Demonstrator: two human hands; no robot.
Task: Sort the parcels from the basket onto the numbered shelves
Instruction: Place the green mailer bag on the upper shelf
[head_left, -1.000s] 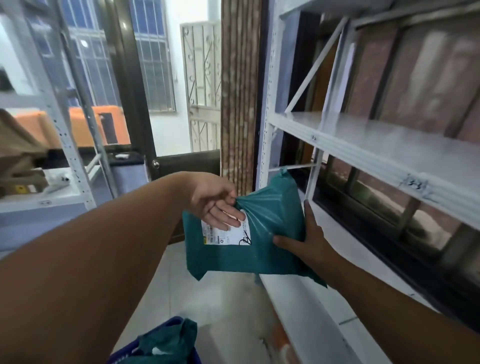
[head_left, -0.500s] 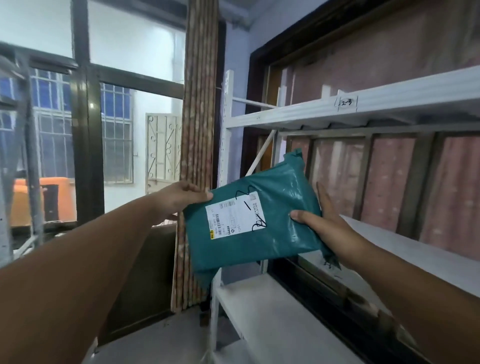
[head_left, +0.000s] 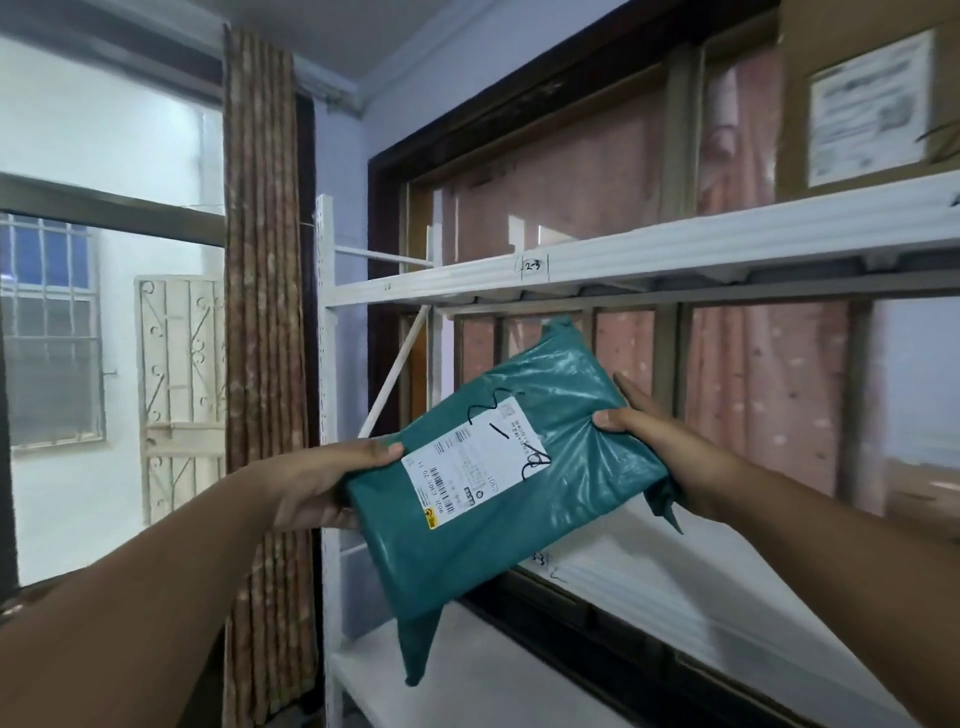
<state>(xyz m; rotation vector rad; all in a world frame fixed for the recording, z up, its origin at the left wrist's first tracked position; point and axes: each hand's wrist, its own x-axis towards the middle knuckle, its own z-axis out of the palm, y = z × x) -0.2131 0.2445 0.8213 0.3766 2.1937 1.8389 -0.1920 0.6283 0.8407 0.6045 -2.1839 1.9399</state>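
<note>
A teal plastic parcel (head_left: 519, 478) with a white shipping label and black handwriting hangs tilted in front of a white metal shelf unit. My left hand (head_left: 322, 488) grips its lower left edge, thumb on top. My right hand (head_left: 644, 436) pinches its upper right edge, thumb on the front and fingers behind. The shelf (head_left: 675, 249) above the parcel carries a handwritten tag reading 2-3. A lower shelf (head_left: 701, 582) runs just behind and below the parcel, its tag partly hidden by the parcel. The basket is out of view.
A cardboard box (head_left: 862, 98) with a label stands on the upper shelf at the top right. A white shelf post (head_left: 326, 364) and a hanging brown curtain (head_left: 260, 364) are on the left. Curtained windows back the shelves. The bottom shelf (head_left: 467, 691) lies below.
My view rose from the floor and basket to the upper shelves. Both hands lifted the parcel and tilted it, so the label now faces me at an angle.
</note>
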